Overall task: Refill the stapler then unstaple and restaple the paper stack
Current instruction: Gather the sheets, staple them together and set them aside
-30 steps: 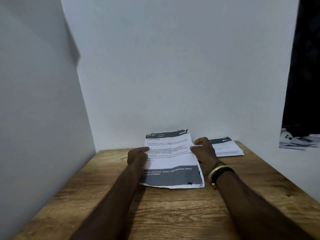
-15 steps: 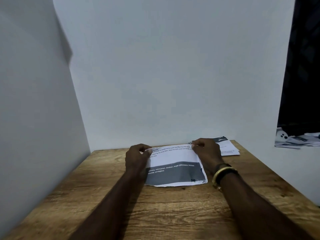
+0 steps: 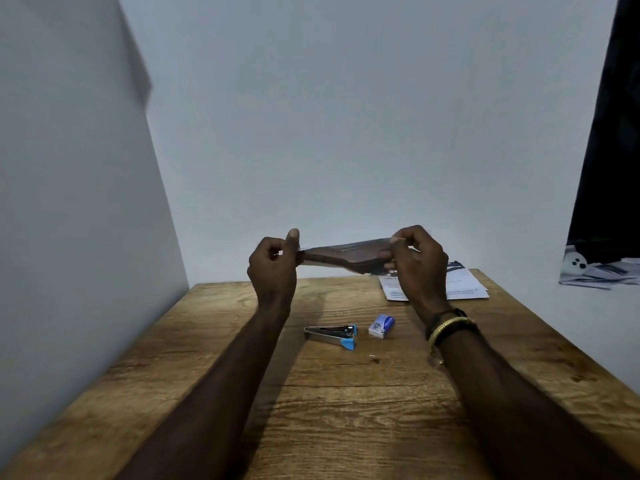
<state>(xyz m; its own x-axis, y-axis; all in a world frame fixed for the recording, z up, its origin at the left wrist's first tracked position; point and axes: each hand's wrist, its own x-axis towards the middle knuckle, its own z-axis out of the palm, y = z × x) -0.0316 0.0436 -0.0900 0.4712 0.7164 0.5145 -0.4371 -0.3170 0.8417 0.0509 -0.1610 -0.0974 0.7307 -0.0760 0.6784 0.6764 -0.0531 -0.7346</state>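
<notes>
I hold a paper stack almost flat in the air above the far part of the wooden table, so I see only its dark underside. My left hand pinches its left edge and my right hand pinches its right edge. Below it on the table lies a small metal stapler with blue ends, spread open. A small blue and white staple box stands just right of the stapler. A tiny loose staple lies nearer to me.
More printed sheets lie at the table's far right corner, partly behind my right hand. White walls close in the left and back sides. Beyond the right edge is a dark opening with printed papers.
The paper stack has been lifted off the table and tipped flat, held by both hands. This uncovers the stapler and the staple box beneath it.
</notes>
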